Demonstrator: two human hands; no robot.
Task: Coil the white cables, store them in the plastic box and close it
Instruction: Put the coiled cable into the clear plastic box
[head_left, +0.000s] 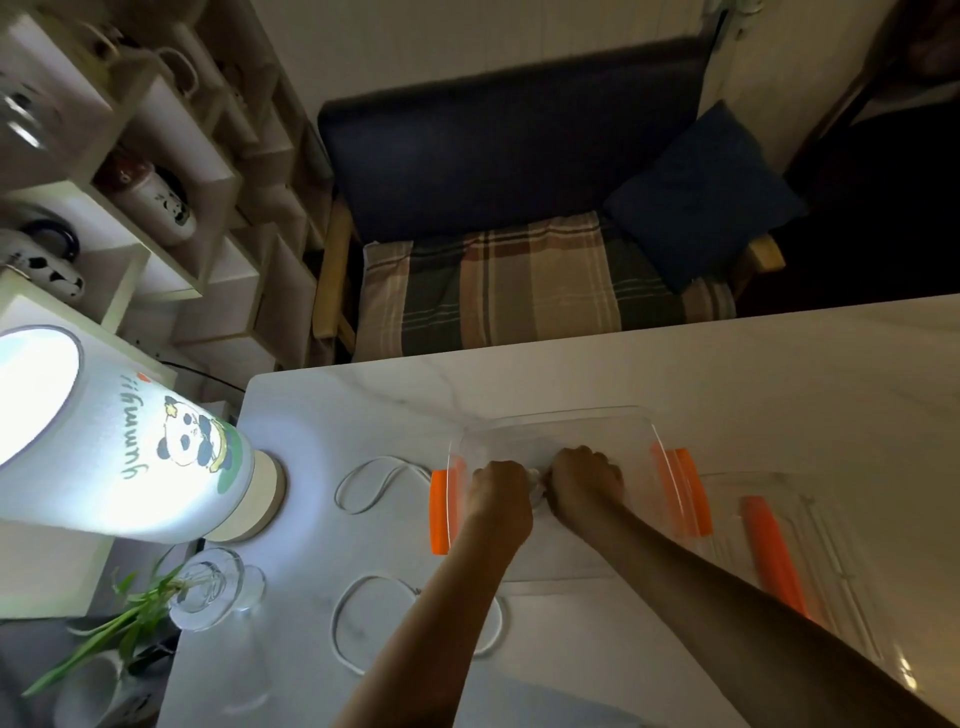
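A clear plastic box (558, 421) with orange side latches stands open on the white marble table (779, 374). Over its inside, my left hand (498, 491) and my right hand (587, 480) are closed side by side on a small bundle of white cable (535, 480), mostly hidden between them. One white cable (358, 486) lies looped on the table left of the box. Another white cable (345, 613) loops nearer me, partly under my left forearm. The clear lid (810, 561) with an orange latch lies right of the box.
A lit lamp (114, 441) with a panda drawing stands at the table's left end. A glass vase (213, 587) with green stems sits in front of it. Beyond the table is a sofa (519, 275); shelves with mugs are at the left.
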